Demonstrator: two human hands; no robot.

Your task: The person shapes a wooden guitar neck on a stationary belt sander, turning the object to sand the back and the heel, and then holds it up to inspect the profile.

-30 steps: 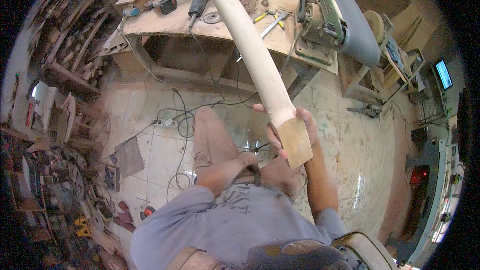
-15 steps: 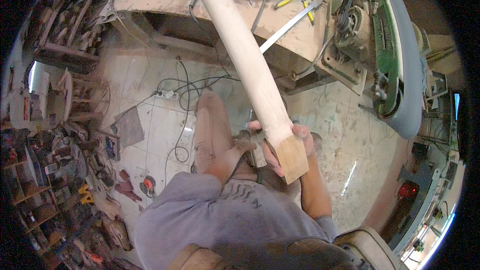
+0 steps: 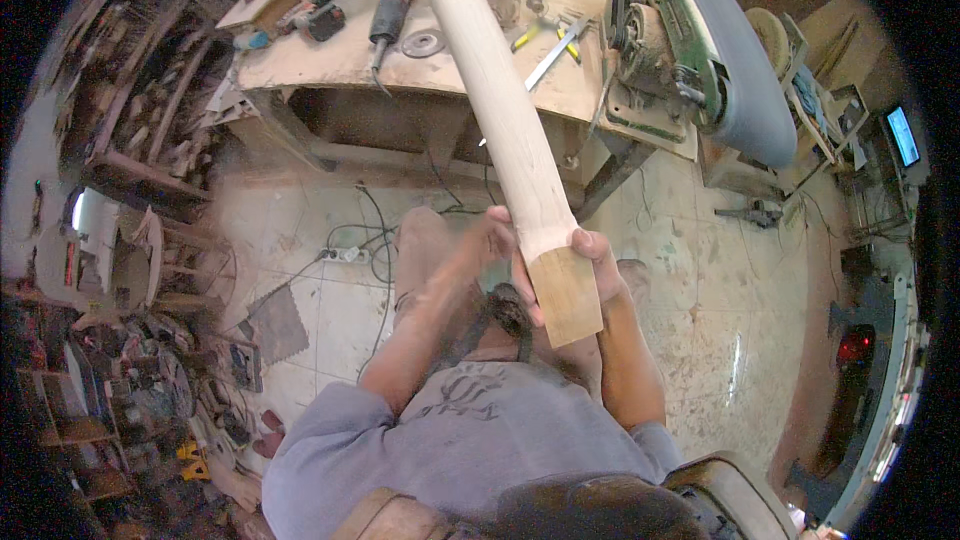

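My right hand [image 3: 596, 267] is closed round the near end of a long pale wooden piece [image 3: 485, 90], at its squared tan section [image 3: 567, 295]. The rounded, smooth shaft slants away from me over the bench, out past the top edge. My left hand [image 3: 482, 240] is raised just left of the piece, smeared by motion; I cannot tell whether it touches the wood or how its fingers are set.
Ahead, a dusty workbench [image 3: 280, 65] bears a red-and-black power tool [image 3: 390, 10], pliers, a steel rule [image 3: 550, 65] and a green belt sander [image 3: 670, 60]. Cables and a power strip [image 3: 345, 255] lie on the floor. Cluttered shelving [image 3: 150, 110] stands left, a lit screen [image 3: 900, 135] right.
My left hand has risen from my lap toward the wooden piece. My right hand still holds the piece; its near end has shifted a little leftward and, over the last half second, upward.
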